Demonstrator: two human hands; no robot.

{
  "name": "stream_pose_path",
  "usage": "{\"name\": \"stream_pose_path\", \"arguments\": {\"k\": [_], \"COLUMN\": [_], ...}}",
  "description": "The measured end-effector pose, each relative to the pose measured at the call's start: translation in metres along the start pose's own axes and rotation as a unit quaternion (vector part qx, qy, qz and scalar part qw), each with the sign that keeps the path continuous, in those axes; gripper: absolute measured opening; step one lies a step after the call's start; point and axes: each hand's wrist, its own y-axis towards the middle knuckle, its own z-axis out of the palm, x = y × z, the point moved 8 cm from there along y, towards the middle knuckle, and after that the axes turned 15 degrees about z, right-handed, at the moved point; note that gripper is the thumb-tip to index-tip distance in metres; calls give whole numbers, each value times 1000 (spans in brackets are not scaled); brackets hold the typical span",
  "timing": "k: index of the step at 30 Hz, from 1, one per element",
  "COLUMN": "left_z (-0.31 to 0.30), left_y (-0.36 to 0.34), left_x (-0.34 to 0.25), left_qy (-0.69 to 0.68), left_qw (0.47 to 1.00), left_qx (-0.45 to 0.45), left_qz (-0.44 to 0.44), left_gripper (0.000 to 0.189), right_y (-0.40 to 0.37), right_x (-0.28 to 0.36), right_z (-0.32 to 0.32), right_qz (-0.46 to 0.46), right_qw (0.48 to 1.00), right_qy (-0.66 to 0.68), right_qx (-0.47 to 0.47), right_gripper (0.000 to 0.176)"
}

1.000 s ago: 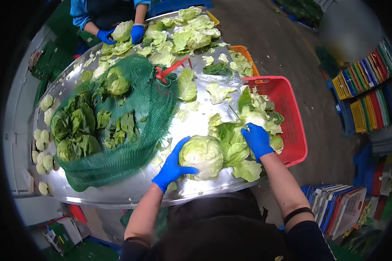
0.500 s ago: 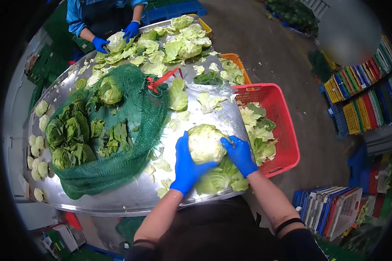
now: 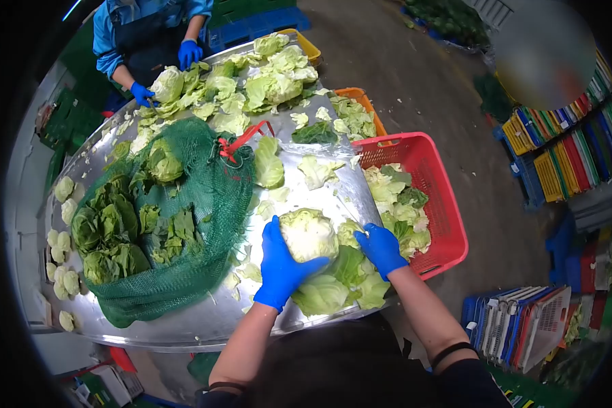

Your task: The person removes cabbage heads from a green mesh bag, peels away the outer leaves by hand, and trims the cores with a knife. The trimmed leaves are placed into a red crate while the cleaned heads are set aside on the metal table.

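My left hand (image 3: 277,265), in a blue glove, is wrapped round the near side of a pale, trimmed cabbage (image 3: 309,234) on the metal table. Just right of it, my gloved right hand (image 3: 382,250) is closed, its fingertips pinching the edge of a cabbage leaf (image 3: 349,232) that stands apart from the head. Whether those fingers hold anything besides the leaf is hidden. Loose green outer leaves (image 3: 333,289) lie under and in front of both hands. Left of the cabbage, a green net sack (image 3: 231,197) is spread open with several whole cabbages (image 3: 109,228) on it.
A red crate (image 3: 449,217) of leaves stands against the table's right edge, with an orange crate (image 3: 370,102) behind it. Across the metal table (image 3: 183,333), a co-worker's blue-gloved hands (image 3: 143,94) are at another cabbage. Small trimmed heads (image 3: 64,282) line the left edge.
My right hand has come away from the cabbage to the right, pulling a leaf off its side. My left hand keeps hold of the head. The co-worker's hands have moved apart.
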Motion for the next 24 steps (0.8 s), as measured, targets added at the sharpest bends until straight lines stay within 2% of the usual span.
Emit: {"name": "stream_pose_path", "arguments": {"k": [1, 2, 3, 5, 6, 8, 9, 11, 12, 14, 15, 17, 18, 19, 21, 22, 23, 24], "left_z": [1, 1, 1, 2, 4, 5, 3, 4, 4, 9, 8, 5, -1, -9, -22, -21, -17, -15], "left_y": [-3, -6, -4, -3, -5, -6, -5, 0, 5, -1, -7, -16, -19, -15, -12, -12, -11, -8], "left_x": [4, 7, 5, -1, -2, -3, -4, 1, -4, -13, -16, 1, 7, 10, 15, 18, 21, 21], "left_qy": [-7, -14, -14, -22, -1, 3, 5, -9, -1, 28, 40, -53, -69, -83, -56, -77, -101, -112], "left_qw": [1000, 1000, 1000, 999, 1000, 1000, 1000, 1000, 1000, 998, 995, 995, 992, 988, 989, 985, 978, 971], "left_qx": [-8, -14, -15, -4, -11, -10, -17, -20, -1, 36, 33, 19, 34, 45, 67, 103, 141, 171], "left_qz": [-6, -10, -10, -24, -3, -8, -11, -14, 12, 52, 82, 87, 102, 121, 123, 119, 115, 121], "left_gripper": [124, 125, 125, 123, 120, 118, 116, 115, 115, 116, 118, 117, 116, 115, 115, 115, 115, 115], "right_y": [-16, -35, -47, -68, -63, -40, -34, -21, -9, 22, 19, -5, -10, -4, 23, 13, 2, -21], "right_x": [14, 43, 62, 96, 97, 101, 104, 102, 92, 49, 52, 54, 48, 29, -36, -32, -21, 17], "right_z": [-9, -22, -23, -18, -15, 1, 1, -5, -8, -4, -7, -10, -12, -2, 8, -1, -7, -25], "right_qz": [-32, -11, -12, -104, -102, -108, -107, -73, -52, 24, 18, -9, 10, 10, 82, 96, 94, -4], "right_qw": [996, 999, 999, 992, 993, 988, 988, 993, 996, 998, 998, 992, 991, 991, 995, 993, 993, 995], "right_qy": [-81, -44, -44, -63, -60, -82, -82, -36, -15, 1, 3, 106, 122, 121, -3, -61, -63, -6], "right_qx": [-10, -3, -3, -29, -24, 68, 71, 83, 73, 65, 59, 64, 46, 49, -57, -38, -36, -100], "right_gripper": [55, 67, 67, 70, 70, 66, 66, 59, 57, 53, 53, 47, 42, 42, 43, 55, 55, 61]}}
